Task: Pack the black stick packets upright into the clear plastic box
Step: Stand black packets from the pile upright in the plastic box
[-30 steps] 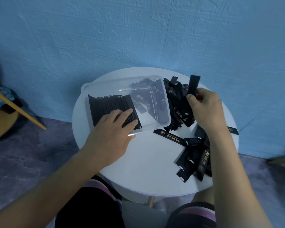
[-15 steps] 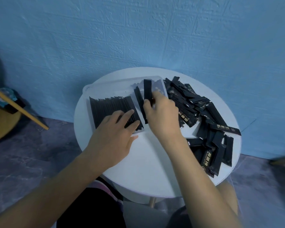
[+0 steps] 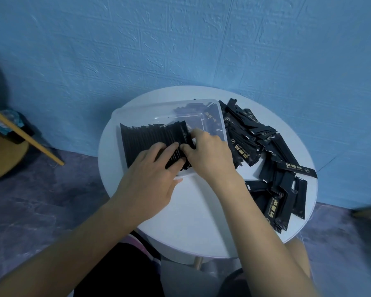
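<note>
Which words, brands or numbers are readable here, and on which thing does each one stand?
"BLACK COFFEE": gold print on a loose packet near the table edge.
Bigger gold signs and round logos on other packets: too blurred to read.
Row of packets in the box: nothing readable.

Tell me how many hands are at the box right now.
2. The left hand presses flat on the packet row standing in the clear box; the right hand pinches the end packet at the row's right side. None hidden.

Bare forearms (image 3: 77,239); black clothing (image 3: 120,273) over the lap, its hem (image 3: 140,246) striped pink and white
</note>
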